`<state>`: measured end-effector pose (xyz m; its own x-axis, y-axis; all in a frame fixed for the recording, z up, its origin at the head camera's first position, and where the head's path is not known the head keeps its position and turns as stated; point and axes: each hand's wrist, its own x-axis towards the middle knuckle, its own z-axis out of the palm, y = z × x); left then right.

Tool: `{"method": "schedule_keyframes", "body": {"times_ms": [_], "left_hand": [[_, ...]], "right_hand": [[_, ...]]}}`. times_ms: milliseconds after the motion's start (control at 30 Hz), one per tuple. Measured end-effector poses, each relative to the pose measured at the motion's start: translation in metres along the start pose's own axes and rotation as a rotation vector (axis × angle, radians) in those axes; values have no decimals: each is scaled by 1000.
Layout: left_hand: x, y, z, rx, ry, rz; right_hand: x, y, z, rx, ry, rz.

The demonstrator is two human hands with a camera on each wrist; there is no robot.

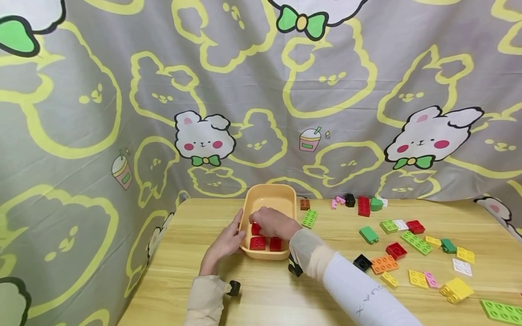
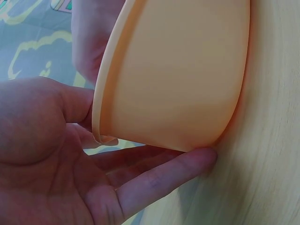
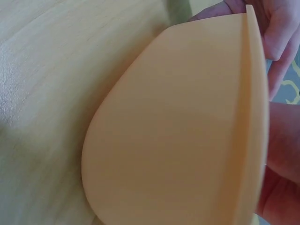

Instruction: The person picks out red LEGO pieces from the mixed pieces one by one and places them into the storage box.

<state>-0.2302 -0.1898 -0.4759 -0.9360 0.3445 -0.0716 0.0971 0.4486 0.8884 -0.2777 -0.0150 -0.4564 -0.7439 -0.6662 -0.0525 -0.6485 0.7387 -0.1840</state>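
A pale orange plastic bin (image 1: 267, 256) stands on the wooden table with several red toy building blocks inside. My left hand (image 1: 222, 246) grips the bin's left side, thumb at the rim and fingers along the outer wall, as the left wrist view of the hand (image 2: 42, 140) shows. My right hand (image 1: 277, 222) reaches into the bin, its curled fingers on a red building block (image 1: 256, 229). Two more red blocks, one on the left (image 1: 257, 243) and one on the right (image 1: 275, 244), lie nearer the front wall. In the right wrist view the bin's wall (image 3: 173, 117) hides the right fingertips.
Right of the bin lie loose blocks: a brown one (image 1: 305, 204), a light green one (image 1: 310, 218), an orange one (image 1: 384, 264), a black one (image 1: 362, 262) and several others. A patterned grey curtain (image 1: 253, 90) hangs behind the table and along its left side.
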Motion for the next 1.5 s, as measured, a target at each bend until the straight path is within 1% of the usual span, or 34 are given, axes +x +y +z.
{"method": "schedule_keyframes", "body": {"times_ms": [100,167,333,567,767,900,1067,1167,1367,1433,1500], "left_hand": [[-1,0,0,-10,6,2],[-1,1,0,-14,6,3],[-1,1,0,-10,-5,2],[-3,3,-4,8,13,-11],[-5,1,-7,-6,19,-9],[-5,0,-7,-11,14,-1],[-8,0,-7,-10,19,-16],[-7,-1,-7,-7,8,-6],[-3,-2,-2,-5,-7,7],[-2,-2,-1,-7,-12,7],[-1,-2,0,-12,-14,4]], "right_hand": [[-1,-1,-1,3,7,-3],[-4,-1,-4,26,18,-9],[-15,2,-18,81,72,-13],[-42,5,-40,117,139,1],[-73,5,-48,123,222,0],[-97,8,-45,142,262,-1],[-122,17,-32,155,304,-9],[-137,24,-26,159,323,15],[-166,40,-17,163,296,65],[-176,45,-16,166,310,77],[-186,50,-17,163,341,86]]}}
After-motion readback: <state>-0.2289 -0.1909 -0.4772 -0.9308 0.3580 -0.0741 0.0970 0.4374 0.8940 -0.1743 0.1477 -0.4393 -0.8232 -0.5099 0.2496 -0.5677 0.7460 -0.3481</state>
